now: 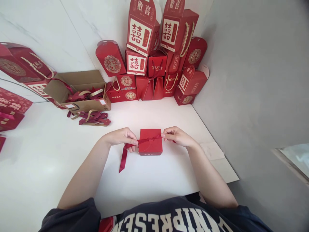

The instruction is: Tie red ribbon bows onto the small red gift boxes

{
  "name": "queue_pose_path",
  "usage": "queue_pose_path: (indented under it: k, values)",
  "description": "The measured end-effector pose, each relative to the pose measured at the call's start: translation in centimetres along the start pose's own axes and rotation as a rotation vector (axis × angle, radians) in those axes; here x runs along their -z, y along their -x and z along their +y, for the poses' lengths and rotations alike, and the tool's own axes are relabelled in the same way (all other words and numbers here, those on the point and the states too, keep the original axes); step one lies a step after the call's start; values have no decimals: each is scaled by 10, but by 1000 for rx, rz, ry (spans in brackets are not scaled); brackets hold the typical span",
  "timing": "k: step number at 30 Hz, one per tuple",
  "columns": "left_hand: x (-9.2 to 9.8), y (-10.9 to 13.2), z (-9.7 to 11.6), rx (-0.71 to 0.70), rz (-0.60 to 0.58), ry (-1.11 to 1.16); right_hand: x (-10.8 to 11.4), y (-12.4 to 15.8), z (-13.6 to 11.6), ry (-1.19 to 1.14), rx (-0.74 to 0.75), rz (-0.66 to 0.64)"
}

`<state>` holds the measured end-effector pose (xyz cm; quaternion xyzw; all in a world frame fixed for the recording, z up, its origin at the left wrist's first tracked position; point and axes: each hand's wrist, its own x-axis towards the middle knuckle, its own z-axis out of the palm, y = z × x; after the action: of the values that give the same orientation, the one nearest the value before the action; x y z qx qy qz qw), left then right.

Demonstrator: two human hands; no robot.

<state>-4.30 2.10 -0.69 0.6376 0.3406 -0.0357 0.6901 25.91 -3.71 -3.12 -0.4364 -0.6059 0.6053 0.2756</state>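
Note:
In the head view a small red gift box [151,149] sits on the white table in front of me. A dark red ribbon [123,158] crosses its top, with a knot near the middle. My left hand [124,139] pinches the ribbon at the box's left edge, and a loose tail hangs from it onto the table. On the opposite side my right hand [177,136] pinches the other end close to the box's right edge. Between the two hands the ribbon runs nearly straight. Part of the right-hand end is hidden by the fingers.
Behind the box, red gift boxes [145,61] with rope handles are stacked against the wall. A cardboard box [89,104] of ribbons stands at the back left, with a ribbon pile [95,118] before it. A grey wall [253,80] borders the right side.

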Motion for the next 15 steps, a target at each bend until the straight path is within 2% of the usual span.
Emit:
queue_pose_path:
  k: [5, 9, 11, 13, 15]
  values:
    - [6, 7, -2, -14, -75, -10, 2, 0, 4, -21, -36, -53]
    - [-1, 8, 9, -286, 53, -93, 0, -1, 5, -18, -19, -55]
    - [-8, 4, 12, -398, 101, -66, -1, -1, 5, -17, -17, -57]
    - [-16, -1, 13, -430, 105, 34, -1, -2, 5, -20, -12, -55]
    - [-23, -8, 12, -402, 109, 125, -2, -4, 6, -21, -7, -46]
